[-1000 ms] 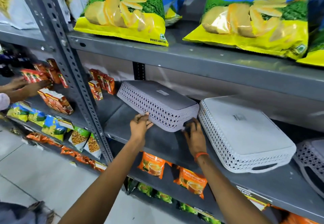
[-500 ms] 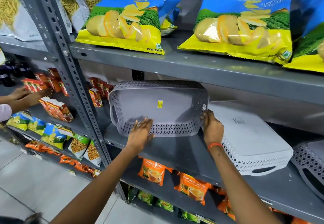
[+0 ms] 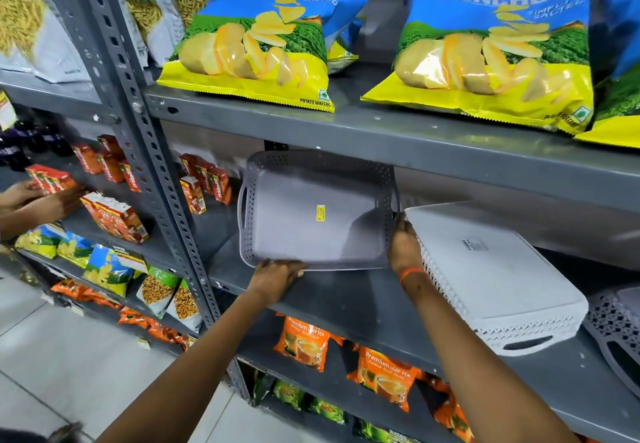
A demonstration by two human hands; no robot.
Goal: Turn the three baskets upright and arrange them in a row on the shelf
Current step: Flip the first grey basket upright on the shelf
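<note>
A grey perforated basket [image 3: 311, 221] sits at the left of the middle shelf [image 3: 346, 300], its opening turned up towards me and a yellow sticker on its inner floor. My left hand [image 3: 277, 274] grips its near rim. My right hand [image 3: 403, 248] holds its right rim. To the right, a white perforated basket [image 3: 491, 269] lies upside down on the shelf, bottom up. A third grey basket [image 3: 616, 331] shows only partly at the right edge, also overturned.
Large crisp bags [image 3: 263, 44] fill the shelf above, whose front lip [image 3: 381, 141] hangs just over the basket. Small red cartons [image 3: 204, 183] stand left of the basket. Another person's hands [image 3: 38, 200] reach into the neighbouring rack. Orange tea packets [image 3: 304, 342] lie below.
The left basket was upside down a second ago; both hands have flipped it over, and its open side now faces up. My hands shifted along its rim. The other baskets have not moved.
</note>
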